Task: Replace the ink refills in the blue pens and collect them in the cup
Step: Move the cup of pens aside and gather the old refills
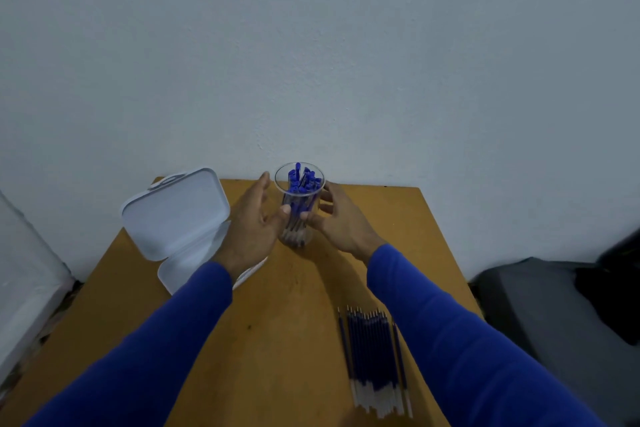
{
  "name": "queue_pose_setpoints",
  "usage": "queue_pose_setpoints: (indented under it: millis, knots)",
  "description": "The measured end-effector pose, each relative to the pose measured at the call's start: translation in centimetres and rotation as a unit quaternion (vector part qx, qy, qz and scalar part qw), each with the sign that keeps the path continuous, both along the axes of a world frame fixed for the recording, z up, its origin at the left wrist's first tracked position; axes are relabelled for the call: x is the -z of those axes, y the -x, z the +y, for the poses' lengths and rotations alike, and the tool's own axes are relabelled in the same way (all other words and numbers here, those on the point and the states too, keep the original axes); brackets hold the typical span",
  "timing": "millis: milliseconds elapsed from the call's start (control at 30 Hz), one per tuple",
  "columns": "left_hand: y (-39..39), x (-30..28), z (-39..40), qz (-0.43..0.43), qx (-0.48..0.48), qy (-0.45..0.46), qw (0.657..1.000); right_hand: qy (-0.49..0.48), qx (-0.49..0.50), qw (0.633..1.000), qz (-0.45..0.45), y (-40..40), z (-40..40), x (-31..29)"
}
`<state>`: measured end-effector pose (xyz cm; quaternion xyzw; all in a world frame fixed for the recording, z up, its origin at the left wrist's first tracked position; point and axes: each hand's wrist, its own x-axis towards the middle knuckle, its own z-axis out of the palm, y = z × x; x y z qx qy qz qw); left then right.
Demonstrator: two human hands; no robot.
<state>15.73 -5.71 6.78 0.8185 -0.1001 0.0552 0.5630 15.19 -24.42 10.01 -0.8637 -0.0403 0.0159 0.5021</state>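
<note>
A clear cup [295, 234] stands at the back of the yellow table [294, 322], and several blue-capped pens [302, 179] stand upright in it. My right hand [341, 220] grips the cup from the right, fingers curled behind it and thumb on the front. Along the cup's left side lies my left hand [251, 224], its fingers stretched out and its thumb tip touching the glass. A pile of several dark blue ink refills [375, 357] lies on the table's near right, tips pointing away from me.
A white hinged case [176, 213] stands open at the table's back left, partly under my left forearm. A pale wall rises right behind the table. A dark grey object [554, 322] sits to the right of the table, a white surface [20, 270] to its left.
</note>
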Motion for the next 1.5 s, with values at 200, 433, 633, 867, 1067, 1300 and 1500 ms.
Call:
queue_pose_setpoints:
  millis: [200,433,633,867,1067,1300,1500]
  knots:
    - [-1.0,-0.2,-1.0,-0.028,0.049,0.018,0.998,-0.009,-0.008,1.000,-0.023,-0.2,-0.1,0.6]
    - [-2.8,0.0,-3.0,-0.027,0.042,-0.017,0.999,-0.012,0.013,1.000,-0.026,-1.3,-2.2,0.7]
    - [-5.3,0.2,-5.5,-0.018,0.056,-0.041,0.997,0.003,0.035,0.999,-0.037,-3.3,-4.9,0.7]
    - [-8.3,0.0,-8.4,-0.021,0.065,-0.017,0.998,-0.027,0.058,0.997,-0.046,-6.0,-7.2,0.8]
    - [-10.5,0.3,-9.9,-0.025,0.070,-0.017,0.997,-0.052,0.076,0.994,-0.053,-7.5,-8.7,1.2]
    - [-11.9,0.3,-10.3,-0.024,0.066,-0.016,0.997,-0.050,0.082,0.994,-0.059,-9.1,-9.0,1.4]
    - [-12.7,0.3,-10.9,-0.022,0.069,-0.018,0.997,-0.037,0.088,0.994,-0.061,-9.6,-9.3,1.4]
